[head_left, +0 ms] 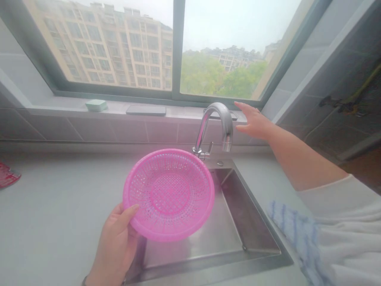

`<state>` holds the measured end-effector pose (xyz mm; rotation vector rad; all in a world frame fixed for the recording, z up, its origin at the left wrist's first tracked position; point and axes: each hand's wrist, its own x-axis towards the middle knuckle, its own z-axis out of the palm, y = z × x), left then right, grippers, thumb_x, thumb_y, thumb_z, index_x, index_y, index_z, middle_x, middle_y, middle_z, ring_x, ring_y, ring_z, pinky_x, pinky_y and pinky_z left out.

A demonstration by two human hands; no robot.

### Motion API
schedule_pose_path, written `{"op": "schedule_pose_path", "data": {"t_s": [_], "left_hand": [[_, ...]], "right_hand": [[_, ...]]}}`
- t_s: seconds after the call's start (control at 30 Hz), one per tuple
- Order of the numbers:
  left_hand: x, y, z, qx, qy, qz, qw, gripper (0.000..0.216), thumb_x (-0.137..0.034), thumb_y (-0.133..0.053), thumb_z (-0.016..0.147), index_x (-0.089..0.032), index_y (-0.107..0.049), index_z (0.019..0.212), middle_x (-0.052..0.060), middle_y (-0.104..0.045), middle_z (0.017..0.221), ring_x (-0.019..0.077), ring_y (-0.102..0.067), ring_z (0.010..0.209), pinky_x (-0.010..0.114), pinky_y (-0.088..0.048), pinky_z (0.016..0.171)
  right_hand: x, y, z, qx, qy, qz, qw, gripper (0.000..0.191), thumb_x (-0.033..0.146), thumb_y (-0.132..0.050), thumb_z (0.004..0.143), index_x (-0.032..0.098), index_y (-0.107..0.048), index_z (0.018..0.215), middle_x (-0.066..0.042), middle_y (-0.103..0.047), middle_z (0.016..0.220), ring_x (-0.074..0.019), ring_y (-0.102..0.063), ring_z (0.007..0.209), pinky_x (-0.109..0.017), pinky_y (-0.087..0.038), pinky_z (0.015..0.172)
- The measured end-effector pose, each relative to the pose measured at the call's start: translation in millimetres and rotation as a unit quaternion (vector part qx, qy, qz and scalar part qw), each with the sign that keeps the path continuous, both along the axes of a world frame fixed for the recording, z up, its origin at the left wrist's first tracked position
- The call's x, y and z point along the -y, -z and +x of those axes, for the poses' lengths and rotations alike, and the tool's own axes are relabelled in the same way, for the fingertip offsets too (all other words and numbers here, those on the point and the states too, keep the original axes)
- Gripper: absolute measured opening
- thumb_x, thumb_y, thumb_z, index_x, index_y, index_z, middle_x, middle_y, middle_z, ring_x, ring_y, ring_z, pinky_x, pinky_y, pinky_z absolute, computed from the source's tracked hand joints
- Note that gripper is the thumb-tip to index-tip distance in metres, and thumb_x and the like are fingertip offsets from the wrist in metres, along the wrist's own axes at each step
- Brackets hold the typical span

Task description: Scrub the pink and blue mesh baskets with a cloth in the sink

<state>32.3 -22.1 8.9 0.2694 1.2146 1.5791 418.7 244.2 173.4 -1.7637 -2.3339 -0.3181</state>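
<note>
My left hand [117, 242] grips the near-left rim of a pink plastic colander [169, 194], thumb on the inside. The colander is tilted toward me over the left part of a steel sink [253, 210], and nothing lies in it. Behind it rises a chrome faucet [220, 113] with a small side lever [210, 149]. My right hand [253, 121] is stretched out to the right of the faucet's spout, fingers apart, in front of the windowsill. It holds nothing, and I see a gap between it and the spout.
On the windowsill are a pale green soap box [96, 105] and a flat grey slab [145, 110]; another flat thing lies partly behind the faucet. A blue-and-white striped cloth [293, 226] rests on the right counter. Something red [8, 175] sits at the far left.
</note>
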Motion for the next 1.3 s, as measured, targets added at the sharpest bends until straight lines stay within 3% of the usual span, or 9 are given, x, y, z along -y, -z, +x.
{"op": "schedule_pose_path", "data": {"t_s": [0.13,0.27,0.37,0.5,0.6,0.7,0.93,1.1,1.3], "left_hand": [[2,1.6,-5,-0.032,0.045,0.011,0.998,0.036,-0.025,-0.094,0.051,-0.016,-0.077,0.082,0.004,-0.078,0.078,0.0170,-0.069,0.066,0.022,-0.059,0.058],[5,6.6,-10,-0.103,0.083,0.040,0.990,0.020,-0.027,-0.090,0.064,-0.021,-0.075,0.076,0.001,-0.074,0.069,0.0166,-0.064,0.059,0.024,-0.057,0.051],[4,7.4,-11,-0.136,0.084,0.039,0.986,0.021,-0.026,-0.090,0.064,-0.022,-0.074,0.077,0.001,-0.074,0.067,0.0168,-0.064,0.058,0.023,-0.056,0.049],[0,4.4,-8,-0.143,0.093,0.045,0.984,0.027,-0.025,-0.092,0.059,-0.019,-0.068,0.070,-0.001,-0.069,0.060,0.0118,-0.058,0.052,0.018,-0.048,0.046],[0,3.5,-2,-0.148,0.099,0.046,0.983,0.034,-0.028,-0.092,0.055,-0.018,-0.061,0.064,-0.004,-0.060,0.052,0.0091,-0.052,0.046,0.017,-0.040,0.042],[1,4.9,5,-0.175,0.105,0.046,0.978,0.038,-0.033,-0.090,0.057,-0.018,-0.054,0.059,-0.007,-0.049,0.045,0.0062,-0.040,0.041,0.018,-0.030,0.040],[-6,-7.0,-26,-0.191,0.062,0.027,0.979,0.026,-0.024,-0.080,0.052,-0.017,-0.059,0.067,-0.002,-0.060,0.056,0.0106,-0.053,0.050,0.021,-0.040,0.048],[-4,-27.9,-98,-0.218,-0.030,0.000,0.975,0.024,-0.012,-0.066,0.052,-0.018,-0.057,0.074,-0.004,-0.059,0.059,0.0094,-0.051,0.051,0.019,-0.040,0.048],[-11,-27.3,-159,-0.287,-0.047,-0.087,0.953,0.020,-0.011,-0.063,0.061,-0.020,-0.054,0.077,-0.004,-0.056,0.059,0.0137,-0.055,0.053,0.032,-0.057,0.061]], "right_hand": [[137,43.4,74,-0.064,0.075,-0.018,0.995,0.056,0.033,-0.056,0.094,0.029,-0.056,0.150,-0.007,-0.049,0.164,-0.0360,-0.046,0.150,-0.051,-0.041,0.120],[252,110.9,131,-0.116,0.342,-0.142,0.922,0.059,0.046,-0.046,0.097,0.018,-0.059,0.147,-0.019,-0.063,0.146,-0.0387,-0.065,0.128,-0.052,-0.052,0.106],[304,163.8,133,-0.069,0.405,-0.198,0.890,0.074,0.067,-0.052,0.092,0.021,-0.056,0.150,-0.025,-0.059,0.146,-0.0481,-0.062,0.128,-0.062,-0.052,0.101],[323,202.2,118,-0.069,0.379,-0.150,0.910,0.046,0.047,-0.043,0.101,0.021,-0.066,0.131,-0.023,-0.062,0.137,-0.0412,-0.063,0.126,-0.053,-0.050,0.106],[315,193.1,115,-0.164,0.357,-0.095,0.915,0.033,0.033,-0.042,0.099,0.018,-0.066,0.115,-0.022,-0.064,0.127,-0.0365,-0.063,0.123,-0.048,-0.049,0.108],[306,158.1,102,-0.291,0.319,0.026,0.902,0.022,0.043,-0.055,0.093,0.024,-0.063,0.099,-0.016,-0.067,0.114,-0.0354,-0.065,0.115,-0.047,-0.050,0.104],[287,85.3,18,-0.624,0.176,0.137,0.749,0.038,0.054,-0.080,0.076,0.025,-0.068,0.098,-0.001,-0.066,0.083,-0.0179,-0.059,0.073,-0.030,-0.047,0.065],[276,90.7,-19,-0.712,0.124,0.057,0.689,0.062,0.066,-0.092,0.056,0.024,-0.065,0.093,0.001,-0.065,0.075,-0.0169,-0.058,0.063,-0.029,-0.048,0.056],[272,115.7,-29,-0.688,0.151,-0.018,0.710,0.055,0.067,-0.088,0.066,0.027,-0.067,0.097,0.000,-0.067,0.076,-0.0185,-0.060,0.064,-0.029,-0.050,0.053]]}}
